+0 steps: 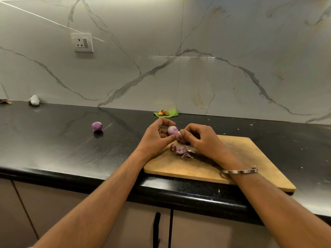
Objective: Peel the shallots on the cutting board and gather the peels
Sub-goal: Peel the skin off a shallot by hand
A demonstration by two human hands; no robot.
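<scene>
My left hand [157, 136] holds a pale, mostly peeled shallot [172, 130] above the far left corner of the wooden cutting board [247, 158]. My right hand [200, 138] pinches a purple strip of peel [179, 136] that hangs from that shallot. A small heap of purple peels [180, 151] lies on the board just below my hands. Another purple shallot [97, 126] sits alone on the black counter to the left, well apart from the board.
The board overhangs the front edge of the black counter [53, 140]. A green leaf with brown nuts [165, 113] lies by the marble wall behind my hands. A grey lump [34, 100] sits far left; a wall socket [83, 42] is above.
</scene>
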